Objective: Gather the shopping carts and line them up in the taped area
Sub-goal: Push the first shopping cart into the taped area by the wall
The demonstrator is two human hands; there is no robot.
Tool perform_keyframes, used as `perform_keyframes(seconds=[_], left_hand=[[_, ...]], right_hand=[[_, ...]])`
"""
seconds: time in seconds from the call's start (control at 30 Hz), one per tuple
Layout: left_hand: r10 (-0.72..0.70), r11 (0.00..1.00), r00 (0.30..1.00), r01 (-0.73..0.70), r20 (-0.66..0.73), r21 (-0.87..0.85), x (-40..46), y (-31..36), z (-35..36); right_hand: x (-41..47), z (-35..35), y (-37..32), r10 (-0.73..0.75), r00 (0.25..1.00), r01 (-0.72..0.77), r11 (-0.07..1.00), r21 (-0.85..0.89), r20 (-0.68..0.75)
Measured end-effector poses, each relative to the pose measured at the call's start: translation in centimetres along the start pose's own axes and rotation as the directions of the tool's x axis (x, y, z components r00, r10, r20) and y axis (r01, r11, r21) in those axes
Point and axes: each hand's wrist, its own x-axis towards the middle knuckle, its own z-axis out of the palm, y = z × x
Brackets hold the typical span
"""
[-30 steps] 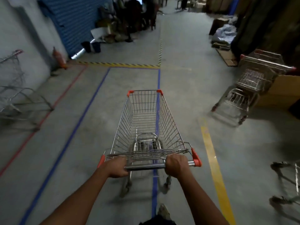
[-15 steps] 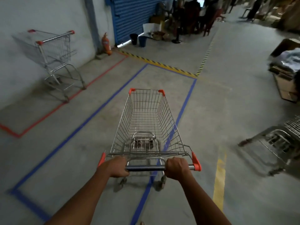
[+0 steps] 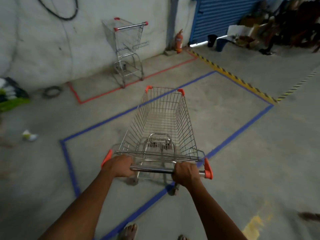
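Two hands: we note left hand (image 3: 119,166) and right hand (image 3: 186,171) — fingers clamped on cart handle (image 3: 152,169).
Risk: cart (image 3: 164,122) straddling blue tape (image 3: 239,130) — misaligned parking, we judge.

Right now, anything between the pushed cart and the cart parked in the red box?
Nothing visible. Both hands, left and right, grip the cart, which sits over the blue tape. Only bare floor and tape lines lie ahead to the parked cart.

bare floor inside blue tape (image 3: 241,129) ahead, parked cart (image 3: 129,51) beyond by wall (image 3: 43,40)
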Motion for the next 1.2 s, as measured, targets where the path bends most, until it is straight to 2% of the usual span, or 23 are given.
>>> perform_keyframes(seconds=[0.13, 0.3, 0.47, 0.67, 0.93, 1.0, 1.2], left_hand=[[-0.12, 0.992, 0.989, 0.123, -0.089, 0.03, -3.2, 4.2, 2.6], [-0.264, 0.964, 0.963, 0.261, -0.061, -0.045, -7.3, 9.2, 5.8], [-0.349, 0.931, 0.937, 0.343, -0.033, -0.123, -11.1, 13.2, 7.7], [-0.425, 0.899, 0.903, 0.411, -0.07, -0.151, -15.6, 16.0, 11.5], [-0.467, 0.872, 0.88, 0.443, -0.085, -0.207, -24.3, 20.4, 16.8], [-0.51, 0.85, 0.854, 0.484, -0.098, -0.207, -26.6, 22.0, 17.6], [-0.618, 0.759, 0.787, 0.595, -0.004, -0.263, -31.6, 24.2, 21.1]], right_hand=[[-0.6, 0.5, 3.5, -0.127, 0.992, 0.126, 0.991, -0.032, -0.016], [-2.7, 0.6, 6.2, -0.228, 0.974, 0.225, 0.968, -0.111, -0.008], [-4.4, 0.2, 7.8, -0.327, 0.945, 0.327, 0.935, -0.139, 0.018], [-8.1, 1.5, 8.2, -0.46, 0.887, 0.444, 0.877, -0.182, -0.052], [-15.6, 3.7, 7.9, -0.526, 0.85, 0.507, 0.831, -0.229, -0.029], [-17.8, 4.5, 7.7, -0.526, 0.85, 0.504, 0.826, -0.253, -0.025], [-22.2, 5.4, 6.6, -0.571, 0.821, 0.553, 0.784, -0.282, 0.021]])
